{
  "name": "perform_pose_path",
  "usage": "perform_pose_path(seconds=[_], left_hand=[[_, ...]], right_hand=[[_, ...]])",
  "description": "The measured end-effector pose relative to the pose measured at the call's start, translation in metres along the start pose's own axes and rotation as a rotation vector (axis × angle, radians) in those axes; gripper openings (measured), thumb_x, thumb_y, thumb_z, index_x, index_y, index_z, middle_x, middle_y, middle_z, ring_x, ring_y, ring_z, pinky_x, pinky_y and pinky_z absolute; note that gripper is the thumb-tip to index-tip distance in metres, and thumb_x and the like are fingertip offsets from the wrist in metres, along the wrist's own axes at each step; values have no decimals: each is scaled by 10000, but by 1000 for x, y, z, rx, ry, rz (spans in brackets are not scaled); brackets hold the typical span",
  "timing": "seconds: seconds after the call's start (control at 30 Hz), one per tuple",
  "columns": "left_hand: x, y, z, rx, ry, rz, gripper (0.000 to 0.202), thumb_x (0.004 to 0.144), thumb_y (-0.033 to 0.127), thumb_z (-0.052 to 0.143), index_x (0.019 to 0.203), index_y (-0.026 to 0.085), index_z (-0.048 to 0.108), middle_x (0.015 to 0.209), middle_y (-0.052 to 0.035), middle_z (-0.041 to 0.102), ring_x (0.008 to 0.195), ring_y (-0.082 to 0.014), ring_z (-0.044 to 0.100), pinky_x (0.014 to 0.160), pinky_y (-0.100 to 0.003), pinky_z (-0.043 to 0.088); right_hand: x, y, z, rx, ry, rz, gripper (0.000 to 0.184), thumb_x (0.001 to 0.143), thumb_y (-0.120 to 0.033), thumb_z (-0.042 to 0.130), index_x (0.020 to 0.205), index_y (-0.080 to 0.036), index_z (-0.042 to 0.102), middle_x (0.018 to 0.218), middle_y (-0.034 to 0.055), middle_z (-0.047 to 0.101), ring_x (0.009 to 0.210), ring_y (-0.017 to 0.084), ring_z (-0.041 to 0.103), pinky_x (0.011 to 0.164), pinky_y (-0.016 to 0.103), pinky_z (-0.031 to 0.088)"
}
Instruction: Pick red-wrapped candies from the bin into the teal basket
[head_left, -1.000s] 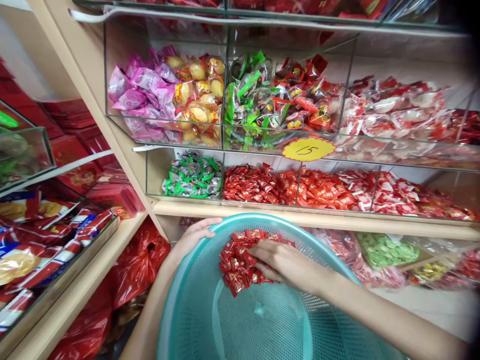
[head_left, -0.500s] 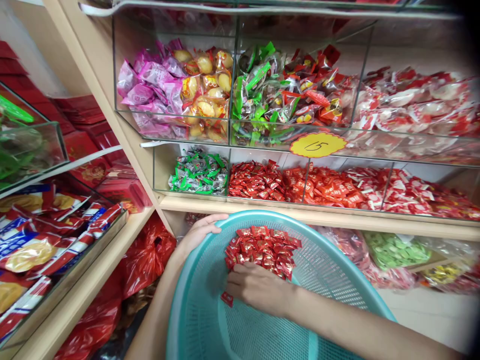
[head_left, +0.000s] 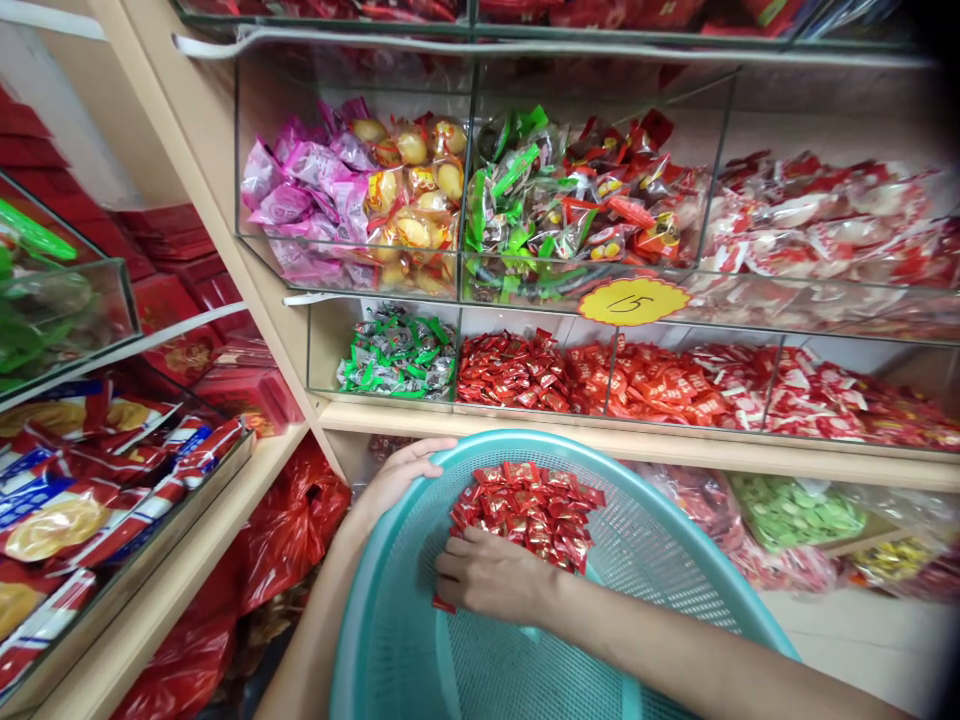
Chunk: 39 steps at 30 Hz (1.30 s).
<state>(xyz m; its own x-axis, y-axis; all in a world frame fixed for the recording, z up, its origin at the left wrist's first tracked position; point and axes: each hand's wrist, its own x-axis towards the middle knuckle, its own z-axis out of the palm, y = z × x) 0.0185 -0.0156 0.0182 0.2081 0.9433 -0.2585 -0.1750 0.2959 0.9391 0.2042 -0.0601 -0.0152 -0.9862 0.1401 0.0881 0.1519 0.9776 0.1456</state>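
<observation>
A large turquoise plastic basket [head_left: 375,590] with perforated walls is tilted below the shelf front. My left hand [head_left: 401,475] is closed over its upper left rim. Inside, a heap of small red-wrapped candies [head_left: 532,505] with gold print lies toward the far side. My right hand [head_left: 487,578] reaches in from the right, its fingers curled downward at the heap's near left edge. The corner of one red candy [head_left: 444,604] sticks out beneath those fingers. My right fingertips and whatever else lies under them are hidden.
Above the basket, clear bins hold green-and-silver candies [head_left: 397,350], red candies [head_left: 514,370] and larger wrapped sweets [head_left: 315,190]. A yellow tag [head_left: 634,300] reads 15. At left, a side shelf [head_left: 172,560] carries packaged snacks [head_left: 75,500]. Red plastic bags [head_left: 292,530] lie underneath.
My right hand has shifted slightly left, covering most of the single candy that lay beside its fingers. My left hand stays on the rim. The view has tipped up a little.
</observation>
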Motion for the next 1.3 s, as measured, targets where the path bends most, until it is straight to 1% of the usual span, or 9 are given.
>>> perform_pose_path(seconds=[0.27, 0.5, 0.6, 0.7, 0.87, 0.97, 1.03, 1.13, 1.3], left_hand=[[3, -3, 0, -93, -18, -18, 472, 580, 118, 670, 1048, 178, 686, 933, -36, 745, 781, -188, 659, 711, -268, 462], [-2, 5, 5, -90, 15, -68, 458, 570, 115, 682, 1024, 179, 671, 845, -10, 752, 643, -143, 650, 618, -238, 459], [-3, 7, 7, -96, 21, -68, 441, 565, 111, 687, 1000, 182, 675, 823, -5, 753, 666, -147, 655, 632, -239, 468], [-2, 7, 6, -98, 2, -56, 428, 571, 113, 685, 992, 190, 680, 822, -1, 754, 691, -155, 661, 657, -247, 475], [-1, 6, 4, -91, 19, -34, 423, 562, 94, 691, 976, 180, 694, 843, 7, 751, 722, -142, 654, 691, -228, 467], [-3, 7, 5, -76, 27, -60, 447, 573, 99, 689, 1013, 179, 682, 819, 10, 744, 686, -139, 646, 655, -228, 462], [-4, 7, 5, -78, 28, -74, 458, 583, 110, 687, 1034, 187, 671, 794, 13, 739, 680, -146, 648, 638, -233, 459], [-4, 8, 7, -91, 34, -79, 452, 567, 111, 689, 1012, 189, 677, 792, 14, 738, 674, -149, 649, 627, -234, 459], [-2, 8, 8, -81, 43, -72, 440, 554, 109, 685, 987, 190, 696, 806, 16, 744, 658, -136, 645, 631, -228, 464]], right_hand=[[-1, 0, 4, -9, 32, 4, 151, 925, -252, 467, 841, -187, 574, 849, 8, 597, 827, 152, 473, 733, 293, 343], [-2, 0, 3, -14, 37, -2, 146, 916, -255, 482, 829, -194, 582, 827, -6, 588, 822, 159, 469, 734, 298, 338], [-4, 0, -8, -18, 35, 8, 131, 907, -253, 499, 823, -190, 578, 852, -4, 581, 827, 156, 470, 726, 293, 336], [-7, 9, -37, -30, 43, 30, 133, 912, -246, 489, 828, -193, 577, 869, -3, 576, 851, 155, 471, 725, 285, 330], [-13, 59, -104, -126, 117, 181, 161, 935, -207, 425, 911, -169, 581, 888, 38, 586, 840, 162, 472, 730, 303, 324], [-23, 104, -127, -140, 129, 370, 161, 925, -200, 437, 902, -150, 589, 884, 61, 588, 832, 169, 482, 731, 302, 335], [-31, 132, -128, -148, 85, 494, 131, 901, -197, 478, 908, -146, 599, 903, 74, 592, 837, 175, 496, 726, 297, 347], [-40, 162, -116, -110, -41, 644, 158, 853, -147, 521, 977, -151, 618, 954, 89, 596, 886, 185, 522, 741, 283, 372], [-40, 184, -90, -12, -196, 832, 410, 752, -36, 530, 1116, -201, 617, 1104, 99, 572, 1006, 202, 538, 761, 254, 405]])
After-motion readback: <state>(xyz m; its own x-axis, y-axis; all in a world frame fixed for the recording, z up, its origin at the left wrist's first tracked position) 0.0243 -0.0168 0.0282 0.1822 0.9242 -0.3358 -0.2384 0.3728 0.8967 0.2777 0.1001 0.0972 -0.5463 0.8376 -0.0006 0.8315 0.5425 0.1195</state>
